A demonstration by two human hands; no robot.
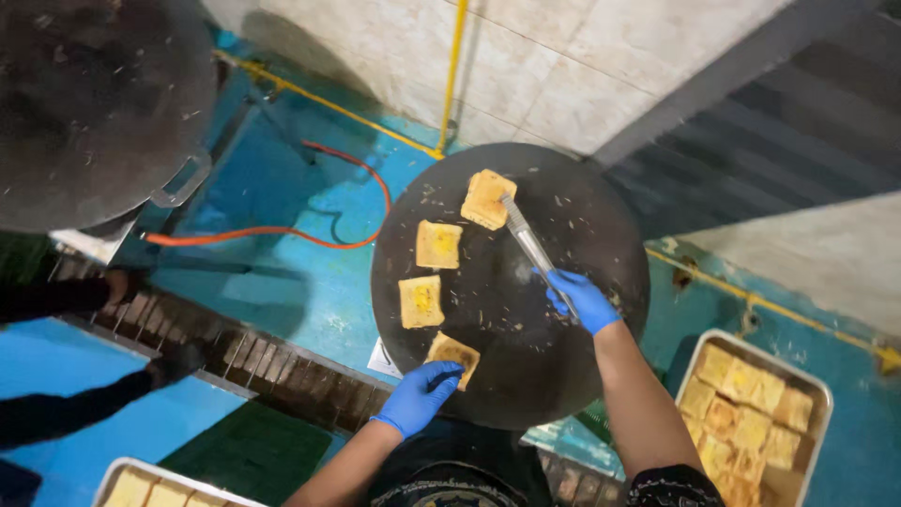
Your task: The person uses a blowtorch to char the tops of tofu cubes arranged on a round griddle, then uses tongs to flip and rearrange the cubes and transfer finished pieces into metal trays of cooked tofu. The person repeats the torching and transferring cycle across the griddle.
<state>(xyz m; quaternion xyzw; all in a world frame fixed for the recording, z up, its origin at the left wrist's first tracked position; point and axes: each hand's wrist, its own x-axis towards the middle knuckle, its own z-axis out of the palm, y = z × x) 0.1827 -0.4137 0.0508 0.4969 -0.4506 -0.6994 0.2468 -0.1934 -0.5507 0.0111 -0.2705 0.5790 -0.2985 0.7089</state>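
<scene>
The right hand, closed around metal tongs that ran up-left across the round griddle, gripped the farthest toast at upper centre, while the left hand, fingers loosely curled, touched the nearest toast.

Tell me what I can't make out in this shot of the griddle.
Head view, the only one:
- Near toast: its front corner hidden under the left hand.
- Tongs: handle hidden inside the right hand.
- Right tray: cut off by the bottom edge.
- Second griddle: cut off by the top-left corner.
</scene>
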